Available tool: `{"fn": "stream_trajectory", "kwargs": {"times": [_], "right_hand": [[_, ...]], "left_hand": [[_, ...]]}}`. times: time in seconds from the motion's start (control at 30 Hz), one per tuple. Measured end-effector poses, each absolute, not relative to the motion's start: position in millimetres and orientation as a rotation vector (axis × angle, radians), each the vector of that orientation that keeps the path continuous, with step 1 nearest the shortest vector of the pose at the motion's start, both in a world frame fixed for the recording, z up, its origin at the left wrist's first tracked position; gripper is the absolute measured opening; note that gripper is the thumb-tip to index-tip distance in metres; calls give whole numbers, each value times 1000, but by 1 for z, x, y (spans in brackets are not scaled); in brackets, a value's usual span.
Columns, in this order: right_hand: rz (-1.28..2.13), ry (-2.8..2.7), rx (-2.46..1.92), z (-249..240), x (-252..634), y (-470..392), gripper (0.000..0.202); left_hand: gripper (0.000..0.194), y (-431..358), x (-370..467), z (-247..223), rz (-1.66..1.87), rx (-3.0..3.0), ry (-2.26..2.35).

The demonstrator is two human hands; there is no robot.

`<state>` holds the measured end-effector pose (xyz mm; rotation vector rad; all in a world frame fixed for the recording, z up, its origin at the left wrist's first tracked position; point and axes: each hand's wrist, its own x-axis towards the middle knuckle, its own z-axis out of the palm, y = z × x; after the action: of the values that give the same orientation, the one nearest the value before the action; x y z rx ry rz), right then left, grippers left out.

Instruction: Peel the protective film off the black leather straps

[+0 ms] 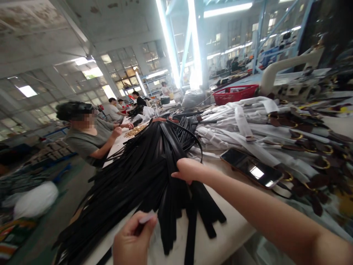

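A large fanned pile of black straps (138,176) covers the table before me. My left hand (135,237), low in the view, pinches a small whitish piece (147,217) between thumb and fingers, in front of the straps' near ends. Reaching in from the right, my right hand (189,170) is at the right part of the pile, its fingers bent over the black straps. What lies under those fingers is hidden and slightly blurred.
A phone (250,167) lies on the table (234,228) to the right. Beyond it are white-wrapped straps (231,129), a red basket (234,94) and a machine (292,77). Across the table stands a person (85,136) near small golden parts (135,130).
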<state>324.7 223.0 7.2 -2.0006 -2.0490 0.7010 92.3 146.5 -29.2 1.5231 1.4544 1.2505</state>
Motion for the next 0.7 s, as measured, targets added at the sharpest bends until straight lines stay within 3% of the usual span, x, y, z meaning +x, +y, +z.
{"fn": "stream_trajectory", "kwargs": {"times": [0.17,0.47,0.57,0.7], "right_hand": [[843,-1955,-2039,-31,307,250,50],[869,-1867,-1948,-31,321,237,42],[1165,-1684,-1599,-28,324,238,31],[1662,-1134,-910,-30,320,237,39]], "left_hand": [[20,206,106,-1,1070,1773,1447],[31,242,102,-33,960,1683,1365],[37,239,96,-40,1039,1526,1315],[48,238,95,-41,1083,1335,1260]]}}
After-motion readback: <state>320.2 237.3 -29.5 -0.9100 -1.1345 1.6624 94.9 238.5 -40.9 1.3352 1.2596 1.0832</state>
